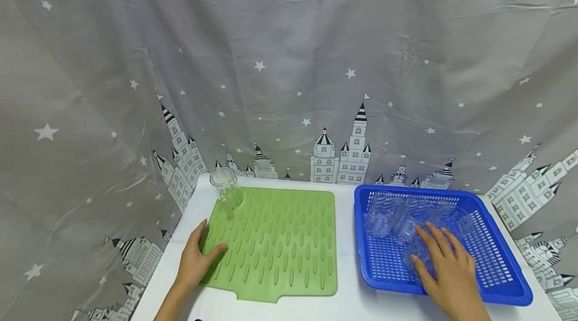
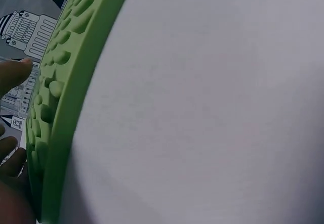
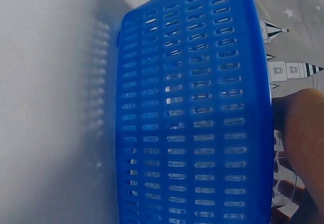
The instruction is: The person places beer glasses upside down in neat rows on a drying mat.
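The left hand (image 1: 195, 261) lies flat with straight fingers on the near left edge of the bumpy green rubber mat (image 1: 275, 243); one clear glass cup (image 1: 227, 189) stands at the mat's far left corner; the right hand (image 1: 447, 268) reaches into the blue plastic basket with holes (image 1: 506, 281), fingers curled on a clear glass cup (image 1: 417, 257) lying there beside more clear cups (image 1: 393, 218); all sit on a white table (image 1: 347, 271).

Several clear glasses (image 1: 397, 218) lie tumbled on their sides in the blue slotted basket (image 1: 496, 266), one under the right hand (image 1: 444, 266), while another glass (image 1: 227, 188) stands upright on the green ridged mat's (image 1: 280, 246) far-left corner.
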`<action>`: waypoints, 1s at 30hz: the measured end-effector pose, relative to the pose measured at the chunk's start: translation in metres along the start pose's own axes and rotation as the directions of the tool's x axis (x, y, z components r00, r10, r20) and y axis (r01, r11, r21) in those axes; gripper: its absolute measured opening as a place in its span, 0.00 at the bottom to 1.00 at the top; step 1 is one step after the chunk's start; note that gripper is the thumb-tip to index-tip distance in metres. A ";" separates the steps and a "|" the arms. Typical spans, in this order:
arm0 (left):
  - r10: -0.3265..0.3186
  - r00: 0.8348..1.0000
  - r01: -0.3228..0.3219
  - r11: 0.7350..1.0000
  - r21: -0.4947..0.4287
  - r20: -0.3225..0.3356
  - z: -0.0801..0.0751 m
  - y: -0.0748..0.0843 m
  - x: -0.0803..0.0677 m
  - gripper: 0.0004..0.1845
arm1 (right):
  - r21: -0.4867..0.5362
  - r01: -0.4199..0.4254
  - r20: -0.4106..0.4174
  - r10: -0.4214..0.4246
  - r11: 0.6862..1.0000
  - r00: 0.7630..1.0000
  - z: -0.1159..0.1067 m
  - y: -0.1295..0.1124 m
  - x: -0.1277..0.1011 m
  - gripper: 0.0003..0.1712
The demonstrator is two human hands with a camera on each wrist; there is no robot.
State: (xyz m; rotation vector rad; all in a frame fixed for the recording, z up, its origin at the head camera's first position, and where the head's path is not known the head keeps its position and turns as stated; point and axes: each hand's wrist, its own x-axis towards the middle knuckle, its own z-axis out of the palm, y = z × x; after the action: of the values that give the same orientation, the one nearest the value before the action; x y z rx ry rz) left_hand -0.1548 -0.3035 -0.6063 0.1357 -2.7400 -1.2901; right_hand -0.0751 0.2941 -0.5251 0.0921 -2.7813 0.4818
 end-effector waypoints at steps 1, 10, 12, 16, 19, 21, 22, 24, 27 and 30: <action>0.011 1.000 -0.012 1.000 0.013 0.005 0.001 0.000 -0.002 0.55 | 0.001 0.000 -0.005 0.000 1.000 1.000 0.000 0.000 0.000 0.39; 0.155 0.988 -0.155 0.978 0.140 0.014 0.014 -0.002 -0.013 0.36 | 0.035 0.023 -0.090 -0.020 0.999 0.996 -0.003 0.006 -0.001 0.33; 0.164 0.986 -0.164 0.971 0.172 0.014 0.016 -0.002 -0.013 0.33 | 0.057 0.021 -0.112 -0.014 0.998 0.994 -0.005 0.009 -0.002 0.32; 0.173 0.985 -0.172 0.965 0.199 0.013 0.018 0.000 -0.014 0.30 | 0.092 0.017 -0.125 -0.006 0.996 0.992 -0.006 0.012 -0.004 0.32; 0.173 0.985 -0.172 0.964 0.201 0.011 0.018 0.000 -0.014 0.30 | 0.094 0.019 -0.118 -0.008 0.995 0.993 -0.006 0.013 -0.005 0.32; 0.173 0.985 -0.172 0.964 0.203 0.014 0.018 0.000 -0.015 0.30 | 0.090 0.024 -0.119 -0.013 0.996 0.993 -0.006 0.014 -0.005 0.33; 0.174 0.985 -0.173 0.964 0.202 0.016 0.017 0.000 -0.015 0.31 | 0.090 0.029 -0.122 -0.018 0.996 0.992 -0.006 0.014 -0.005 0.33; 0.173 0.985 -0.173 0.964 0.201 0.014 0.017 -0.001 -0.016 0.31 | 0.094 0.047 -0.134 -0.035 0.994 0.990 -0.006 0.014 -0.004 0.33; 0.179 0.984 -0.176 0.966 0.192 0.002 0.016 -0.002 -0.017 0.30 | 0.100 0.076 -0.153 -0.060 0.992 0.986 -0.006 0.015 0.000 0.33; 0.188 0.982 -0.183 0.966 0.182 -0.008 0.016 -0.003 -0.016 0.30 | 0.113 0.076 -0.155 -0.058 0.991 0.986 -0.008 0.016 0.005 0.33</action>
State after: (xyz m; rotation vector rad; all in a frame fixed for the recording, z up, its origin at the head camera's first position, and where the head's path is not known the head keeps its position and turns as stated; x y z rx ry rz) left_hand -0.1406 -0.2916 -0.6197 -0.0880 -2.7669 -0.9852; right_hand -0.0792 0.3117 -0.5211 0.1688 -2.5911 0.6105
